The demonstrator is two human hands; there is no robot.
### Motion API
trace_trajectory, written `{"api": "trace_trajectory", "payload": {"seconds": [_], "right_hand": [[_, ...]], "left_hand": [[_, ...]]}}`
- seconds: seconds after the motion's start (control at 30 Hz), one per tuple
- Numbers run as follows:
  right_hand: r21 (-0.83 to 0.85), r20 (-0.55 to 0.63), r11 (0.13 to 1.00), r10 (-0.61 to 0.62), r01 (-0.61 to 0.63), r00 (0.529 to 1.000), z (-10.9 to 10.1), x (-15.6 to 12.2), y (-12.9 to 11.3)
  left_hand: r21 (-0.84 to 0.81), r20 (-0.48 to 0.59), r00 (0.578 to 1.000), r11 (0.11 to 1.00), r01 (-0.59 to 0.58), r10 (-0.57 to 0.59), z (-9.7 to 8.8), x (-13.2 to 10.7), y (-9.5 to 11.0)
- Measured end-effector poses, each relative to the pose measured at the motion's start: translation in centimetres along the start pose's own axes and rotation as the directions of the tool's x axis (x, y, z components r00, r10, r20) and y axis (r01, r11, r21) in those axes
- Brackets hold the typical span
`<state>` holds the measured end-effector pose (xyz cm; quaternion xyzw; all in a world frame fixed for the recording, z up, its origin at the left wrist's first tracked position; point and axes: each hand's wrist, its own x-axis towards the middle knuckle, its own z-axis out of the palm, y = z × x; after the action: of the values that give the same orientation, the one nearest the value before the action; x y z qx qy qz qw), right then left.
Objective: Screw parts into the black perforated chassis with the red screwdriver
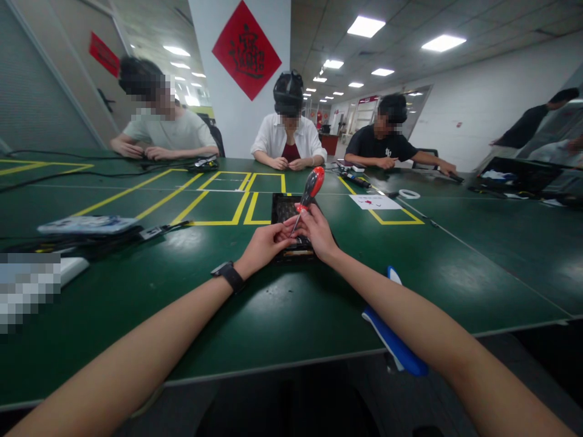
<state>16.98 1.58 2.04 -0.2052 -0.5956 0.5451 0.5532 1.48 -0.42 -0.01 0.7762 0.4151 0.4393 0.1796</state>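
Note:
My right hand (319,235) grips a red and black screwdriver (313,185) low on its handle. The handle points up and the thin metal shaft slants down to the left. My left hand (263,247), with a dark watch on the wrist, has its fingers pinched together beside the screwdriver's tip. Whatever they pinch, if anything, is too small to make out. Under both hands lies an open black case (279,205) with dark contents, partly covered by the fingers.
A blue and white long object (397,343) lies at the table edge under my right forearm. Left are a flat pale box (93,224) and black cables. A paper sheet (376,202) and white tape roll (409,194) lie right. Several people sit across the green table (204,364).

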Motion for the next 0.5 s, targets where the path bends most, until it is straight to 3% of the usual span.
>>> {"api": "trace_trajectory", "payload": {"seconds": [0.5], "right_hand": [[0.025,0.032,1.000,0.017,-0.018,0.999,-0.34,0.02,-0.05]], "left_hand": [[0.032,0.073,0.997,0.999,-0.028,0.026,-0.37,-0.02,-0.54]]}}
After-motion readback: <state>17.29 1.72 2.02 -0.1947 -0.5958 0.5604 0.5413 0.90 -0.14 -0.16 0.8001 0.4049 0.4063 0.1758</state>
